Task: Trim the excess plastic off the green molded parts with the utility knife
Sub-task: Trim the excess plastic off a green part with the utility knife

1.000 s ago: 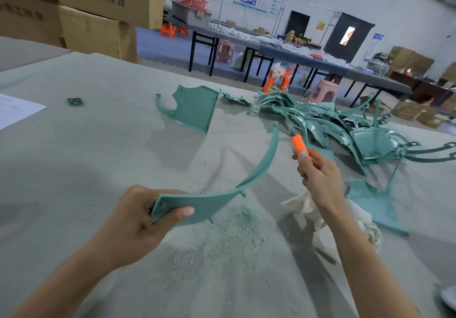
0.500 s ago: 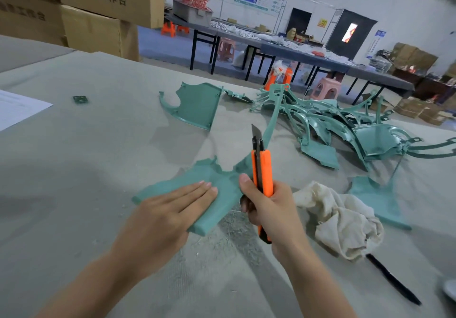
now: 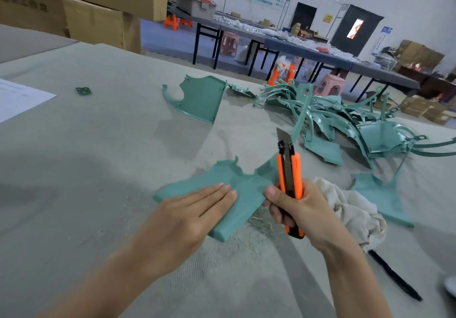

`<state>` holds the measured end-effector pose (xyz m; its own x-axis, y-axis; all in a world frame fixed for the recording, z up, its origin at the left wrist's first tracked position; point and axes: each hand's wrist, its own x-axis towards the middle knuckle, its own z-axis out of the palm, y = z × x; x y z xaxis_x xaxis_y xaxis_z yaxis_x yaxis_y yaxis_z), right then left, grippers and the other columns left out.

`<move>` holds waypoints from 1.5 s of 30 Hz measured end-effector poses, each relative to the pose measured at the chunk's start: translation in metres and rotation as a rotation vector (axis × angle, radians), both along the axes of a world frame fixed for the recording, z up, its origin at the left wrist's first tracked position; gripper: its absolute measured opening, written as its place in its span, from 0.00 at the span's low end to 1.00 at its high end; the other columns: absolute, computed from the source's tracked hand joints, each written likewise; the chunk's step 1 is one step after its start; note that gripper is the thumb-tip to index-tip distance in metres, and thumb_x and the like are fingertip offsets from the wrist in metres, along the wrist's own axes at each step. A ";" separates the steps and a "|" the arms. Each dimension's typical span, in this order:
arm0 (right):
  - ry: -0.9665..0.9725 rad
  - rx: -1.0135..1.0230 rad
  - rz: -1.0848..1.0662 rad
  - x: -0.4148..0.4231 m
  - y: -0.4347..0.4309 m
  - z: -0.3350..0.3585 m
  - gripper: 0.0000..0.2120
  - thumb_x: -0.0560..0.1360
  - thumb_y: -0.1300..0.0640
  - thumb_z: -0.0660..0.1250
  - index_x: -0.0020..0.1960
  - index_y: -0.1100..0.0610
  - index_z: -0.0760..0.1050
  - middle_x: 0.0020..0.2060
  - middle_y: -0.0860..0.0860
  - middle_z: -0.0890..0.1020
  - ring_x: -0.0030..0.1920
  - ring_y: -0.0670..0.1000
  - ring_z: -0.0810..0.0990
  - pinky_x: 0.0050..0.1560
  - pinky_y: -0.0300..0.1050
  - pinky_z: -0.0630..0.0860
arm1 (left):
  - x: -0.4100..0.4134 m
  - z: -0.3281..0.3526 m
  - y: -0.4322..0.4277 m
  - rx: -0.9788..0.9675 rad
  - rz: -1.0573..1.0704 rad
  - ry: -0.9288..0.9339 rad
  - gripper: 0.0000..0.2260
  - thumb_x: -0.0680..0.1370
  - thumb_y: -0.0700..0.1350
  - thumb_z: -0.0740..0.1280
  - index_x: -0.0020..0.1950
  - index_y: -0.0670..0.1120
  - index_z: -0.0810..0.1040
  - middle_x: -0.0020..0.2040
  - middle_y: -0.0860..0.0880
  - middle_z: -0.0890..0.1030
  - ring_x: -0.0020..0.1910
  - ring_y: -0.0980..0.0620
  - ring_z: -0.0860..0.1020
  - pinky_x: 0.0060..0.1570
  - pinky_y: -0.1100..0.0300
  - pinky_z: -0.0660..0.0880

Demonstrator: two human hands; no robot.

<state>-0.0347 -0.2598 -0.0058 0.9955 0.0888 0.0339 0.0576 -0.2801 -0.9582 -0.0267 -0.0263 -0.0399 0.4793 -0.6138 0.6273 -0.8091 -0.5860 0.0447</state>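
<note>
A green molded part (image 3: 243,189) lies flat on the grey cloth-covered table (image 3: 86,157), its long curved arm rising away to the right. My left hand (image 3: 187,216) presses it down with straight fingers. My right hand (image 3: 298,209) grips an orange utility knife (image 3: 289,169) upright at the part's right edge, blade out and pointing away from me. Green shavings (image 3: 256,221) lie beneath the part's near edge.
A trimmed green panel (image 3: 199,98) lies further back, a tangled pile of green parts (image 3: 345,125) at the right. A crumpled white rag (image 3: 350,209) and a black tool (image 3: 394,275) sit right of my hand. Paper (image 3: 17,98) lies far left, cardboard boxes (image 3: 93,2) behind.
A second ago my left hand held the part up by its end; it now lies flat under straight fingers. The knife came in beside the part with its blade up.
</note>
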 end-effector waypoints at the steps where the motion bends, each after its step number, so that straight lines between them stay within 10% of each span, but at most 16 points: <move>1: -0.004 0.007 -0.027 0.000 -0.005 0.000 0.13 0.70 0.46 0.74 0.32 0.53 0.81 0.23 0.53 0.76 0.22 0.47 0.68 0.24 0.36 0.65 | 0.001 0.000 0.001 -0.012 0.008 0.006 0.32 0.53 0.23 0.76 0.57 0.33 0.80 0.56 0.39 0.82 0.53 0.43 0.82 0.49 0.47 0.79; 6: -0.070 0.247 -0.385 0.006 -0.020 -0.006 0.09 0.75 0.57 0.70 0.39 0.60 0.80 0.31 0.57 0.82 0.20 0.47 0.65 0.22 0.36 0.64 | 0.007 -0.001 0.010 -0.089 0.125 0.019 0.34 0.50 0.21 0.74 0.55 0.33 0.80 0.54 0.38 0.82 0.51 0.42 0.82 0.49 0.44 0.75; 9: -0.013 0.301 -0.255 0.001 0.005 -0.009 0.06 0.75 0.62 0.69 0.49 0.64 0.81 0.41 0.58 0.86 0.19 0.45 0.62 0.22 0.35 0.64 | 0.007 -0.003 0.008 -0.088 0.140 0.015 0.34 0.50 0.21 0.74 0.57 0.33 0.80 0.56 0.38 0.81 0.53 0.41 0.81 0.50 0.43 0.75; 16: 0.055 0.203 -0.010 -0.013 0.059 -0.008 0.13 0.69 0.48 0.75 0.29 0.52 0.79 0.29 0.55 0.82 0.21 0.47 0.64 0.23 0.38 0.62 | 0.009 -0.008 0.006 -0.071 0.107 -0.065 0.23 0.69 0.30 0.54 0.59 0.33 0.79 0.58 0.38 0.80 0.57 0.42 0.80 0.53 0.45 0.77; 21: 0.000 0.201 -0.177 -0.008 0.036 -0.004 0.12 0.71 0.53 0.75 0.31 0.55 0.80 0.27 0.56 0.80 0.20 0.46 0.66 0.23 0.36 0.63 | 0.007 -0.009 0.006 -0.087 0.154 -0.053 0.29 0.58 0.22 0.69 0.59 0.32 0.78 0.58 0.37 0.80 0.56 0.40 0.80 0.51 0.41 0.76; 29: -0.136 0.377 -0.417 0.004 0.012 -0.012 0.16 0.76 0.64 0.70 0.61 0.51 0.78 0.52 0.48 0.86 0.22 0.45 0.64 0.25 0.36 0.67 | 0.008 -0.009 0.005 -0.072 0.072 -0.093 0.23 0.66 0.26 0.61 0.60 0.34 0.78 0.59 0.39 0.80 0.57 0.41 0.80 0.53 0.43 0.75; 35: -0.174 0.184 -0.443 0.010 0.024 -0.012 0.14 0.63 0.57 0.82 0.38 0.53 0.77 0.22 0.42 0.72 0.21 0.42 0.65 0.23 0.35 0.64 | 0.008 -0.009 0.002 -0.021 -0.017 -0.161 0.23 0.83 0.35 0.43 0.60 0.36 0.77 0.59 0.40 0.80 0.59 0.43 0.79 0.56 0.44 0.74; 45: -0.395 0.234 -0.702 0.014 -0.015 0.006 0.05 0.76 0.59 0.72 0.41 0.56 0.80 0.29 0.48 0.82 0.22 0.45 0.67 0.23 0.37 0.67 | 0.009 -0.007 0.004 -0.032 -0.192 0.011 0.22 0.70 0.33 0.57 0.62 0.41 0.75 0.61 0.46 0.79 0.60 0.52 0.78 0.63 0.61 0.71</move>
<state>-0.0207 -0.2746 0.0001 0.7282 -0.5996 0.3319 0.2876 -0.1722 -0.9421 -0.0173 -0.0221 -0.0471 0.3622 -0.6743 0.6435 -0.9053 -0.4189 0.0706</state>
